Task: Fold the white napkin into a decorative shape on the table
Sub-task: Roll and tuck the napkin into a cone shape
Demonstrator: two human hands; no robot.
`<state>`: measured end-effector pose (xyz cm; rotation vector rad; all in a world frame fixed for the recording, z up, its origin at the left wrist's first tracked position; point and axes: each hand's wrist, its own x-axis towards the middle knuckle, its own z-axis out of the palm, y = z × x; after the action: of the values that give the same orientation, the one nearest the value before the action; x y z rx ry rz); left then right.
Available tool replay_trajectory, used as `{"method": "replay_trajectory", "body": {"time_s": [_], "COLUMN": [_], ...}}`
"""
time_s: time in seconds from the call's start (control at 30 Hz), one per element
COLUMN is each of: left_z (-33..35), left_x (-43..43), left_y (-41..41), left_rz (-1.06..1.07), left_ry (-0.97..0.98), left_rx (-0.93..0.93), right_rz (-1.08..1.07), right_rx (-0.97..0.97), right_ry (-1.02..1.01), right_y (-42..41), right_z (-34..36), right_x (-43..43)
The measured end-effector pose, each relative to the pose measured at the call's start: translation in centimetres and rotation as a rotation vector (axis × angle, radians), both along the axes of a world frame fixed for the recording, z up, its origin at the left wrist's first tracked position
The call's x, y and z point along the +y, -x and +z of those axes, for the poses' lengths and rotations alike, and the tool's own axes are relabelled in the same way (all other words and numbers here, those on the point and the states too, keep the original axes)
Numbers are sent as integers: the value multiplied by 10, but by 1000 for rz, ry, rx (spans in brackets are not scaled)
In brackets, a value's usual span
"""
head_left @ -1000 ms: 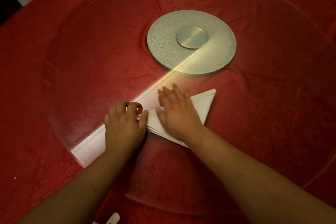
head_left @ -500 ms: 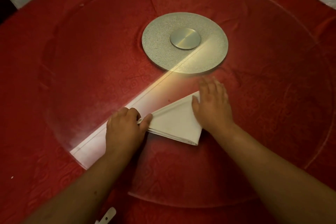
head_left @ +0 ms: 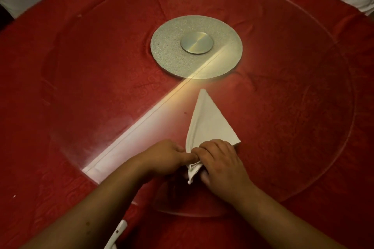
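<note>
The white napkin (head_left: 208, 121) lies on the glass turntable as a folded triangle, its tip pointing away from me toward the silver hub. My left hand (head_left: 168, 155) pinches the napkin's near left corner. My right hand (head_left: 222, 163) covers the near right part, fingers curled over the cloth. Between the two hands a bunched, layered corner of the napkin sticks out toward me. The napkin's near edge is hidden under my hands.
A round table with a red cloth (head_left: 60, 66) carries a large clear glass turntable (head_left: 303, 87). A silver disc with a metal hub (head_left: 196, 44) sits at its centre. A white object (head_left: 117, 234) pokes in at the bottom edge.
The napkin has turned from lying sideways to pointing away from me. My right hand came back from its far end to the near corner, meeting my left hand there.
</note>
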<state>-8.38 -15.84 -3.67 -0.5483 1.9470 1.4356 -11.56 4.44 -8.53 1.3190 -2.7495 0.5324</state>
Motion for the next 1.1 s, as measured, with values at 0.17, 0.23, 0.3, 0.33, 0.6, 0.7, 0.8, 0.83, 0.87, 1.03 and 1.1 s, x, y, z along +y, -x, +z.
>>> {"method": "replay_trajectory", "body": {"time_s": [0.17,0.23,0.3,0.33,0.6,0.7,0.8,0.83,0.87,1.03,1.1], "left_z": [-6,-17,-27,-31,-51,-51,-49,-49,-49,-54,-52], "left_x": [8,7,5,5,11,14,16,16,16,18,18], "left_y": [-8,-8,-6,-4,16,22,32,34,35,33,34], "left_rz": [-53,-42,-194,-293,-532,-527,-514,-509,-504,-483,-465], "left_ry": [-16,338,738,811,854,831,801,791,784,791,771], "left_rx": [45,322,618,707,671,648,612,605,606,635,621], "right_rz": [6,23,40,49,139,161,165,165,163,118,14], "right_rx": [59,91,105,104,55,51,50,46,38,-66,-183], "right_ry": [-1,15,35,40,-62,-63,-35,-24,-12,40,110], "right_y": [-1,1,2,3,17,22,25,25,25,28,36], "right_z": [-4,-7,-10,-10,-7,-6,-6,-7,-7,-1,10], "right_x": [22,28,32,34,46,49,53,54,55,56,49]}}
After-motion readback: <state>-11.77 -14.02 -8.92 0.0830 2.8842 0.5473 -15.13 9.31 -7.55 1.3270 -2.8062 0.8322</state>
